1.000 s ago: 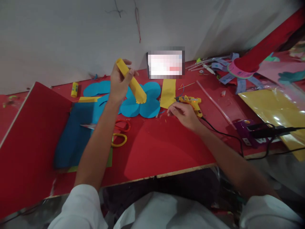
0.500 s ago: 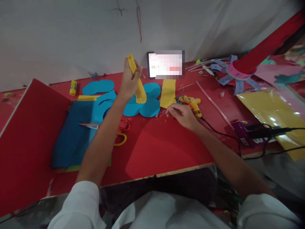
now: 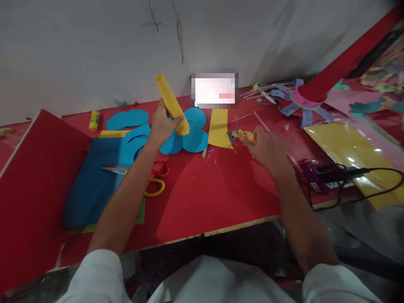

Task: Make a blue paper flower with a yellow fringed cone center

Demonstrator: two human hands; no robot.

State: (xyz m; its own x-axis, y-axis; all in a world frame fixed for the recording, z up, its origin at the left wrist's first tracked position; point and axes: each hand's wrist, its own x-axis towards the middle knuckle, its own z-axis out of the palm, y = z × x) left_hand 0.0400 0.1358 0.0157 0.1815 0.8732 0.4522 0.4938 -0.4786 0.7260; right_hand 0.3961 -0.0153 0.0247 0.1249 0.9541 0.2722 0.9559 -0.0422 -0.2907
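My left hand (image 3: 166,126) is closed around the lower part of a yellow paper tube (image 3: 169,99). The tube leans up and left, its snipped lower end at the middle of a blue paper flower shape (image 3: 195,141) on the table. My right hand (image 3: 267,145) is wrapped over a yellow glue gun (image 3: 243,134), whose small light glows orange. The gun's handle is mostly hidden by my fingers, and its nozzle points left toward a yellow paper strip (image 3: 218,128).
Scissors (image 3: 115,169) lie on blue sheets (image 3: 91,185) at the left, near a glue stick (image 3: 94,120). A red board (image 3: 41,198) stands at far left. Right of my arm are a purple box (image 3: 315,172) with black cables and a yellow sheet in plastic (image 3: 353,143).
My right hand has moved right and taken hold of the glue gun. My left hand has slid lower on the tube, which now leans further left at its top.
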